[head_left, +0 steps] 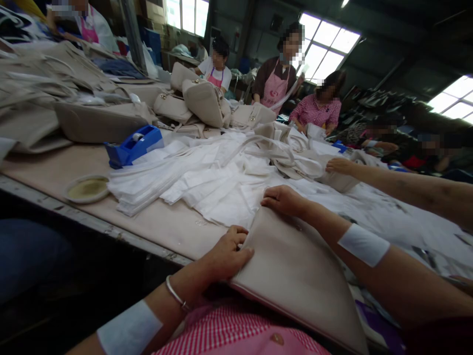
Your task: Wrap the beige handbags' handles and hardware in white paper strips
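A flat beige bag panel (295, 276) lies across my lap and the table's near edge. My left hand (227, 254) presses on its left corner, thumb on top and fingers curled round the edge. At the panel's far corner, where it meets a heap of white paper sheets (207, 182), my right hand (283, 199) has its fingers curled on the panel. A silver bangle is on my left wrist and white bands are on both forearms.
A blue tape dispenser (133, 145) and a shallow dish (87, 189) sit at the left of the table (55, 170). Beige handbags (205, 101) are piled behind. Another person's arm (399, 182) reaches in from the right. Several people work at the far side.
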A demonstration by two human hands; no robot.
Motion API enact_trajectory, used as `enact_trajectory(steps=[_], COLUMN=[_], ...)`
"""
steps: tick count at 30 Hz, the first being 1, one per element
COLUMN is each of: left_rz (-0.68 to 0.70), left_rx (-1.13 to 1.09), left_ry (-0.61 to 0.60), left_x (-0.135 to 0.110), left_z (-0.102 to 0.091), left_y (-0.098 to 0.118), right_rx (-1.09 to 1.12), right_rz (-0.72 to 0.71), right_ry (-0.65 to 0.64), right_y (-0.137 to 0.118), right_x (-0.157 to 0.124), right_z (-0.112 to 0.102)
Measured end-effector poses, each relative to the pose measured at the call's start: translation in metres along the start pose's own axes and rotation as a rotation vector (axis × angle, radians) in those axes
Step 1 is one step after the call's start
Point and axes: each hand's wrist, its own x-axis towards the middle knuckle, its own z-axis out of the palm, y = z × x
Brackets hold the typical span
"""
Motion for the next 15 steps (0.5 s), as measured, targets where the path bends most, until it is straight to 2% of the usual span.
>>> enact_trajectory(steps=[2,6,9,12,15], left_rz=[0.033,-0.118,-0.170,-0.197,-0.271], left_rx=[-0.099,-0.372,-0.495,-0.541,-0.459], left_ry=[-0.034,-0.122,-0.124,-0.129,-0.113], left_x=[0.006,0.018,0.025,0.028,0.024], left_z=[-0.003,-0.006,-0.003,-0.001,-0.002], left_y=[-0.006,-0.016,-0.021,-0.019,-0.007], right_rx=[0.096,0.194,0.240,0.263,0.259], right_rz=[0.025,0.082,0.105,0.162,0.202], right_ry=[0.010,0.008,0.005,-0.046,-0.066], right_y=[0.007,0.016,0.019,0.022,0.023], right_x=[0.001,0.004,0.008,0.011,0.010], right_z=[0.006,0.011,0.013,0.016,0.017])
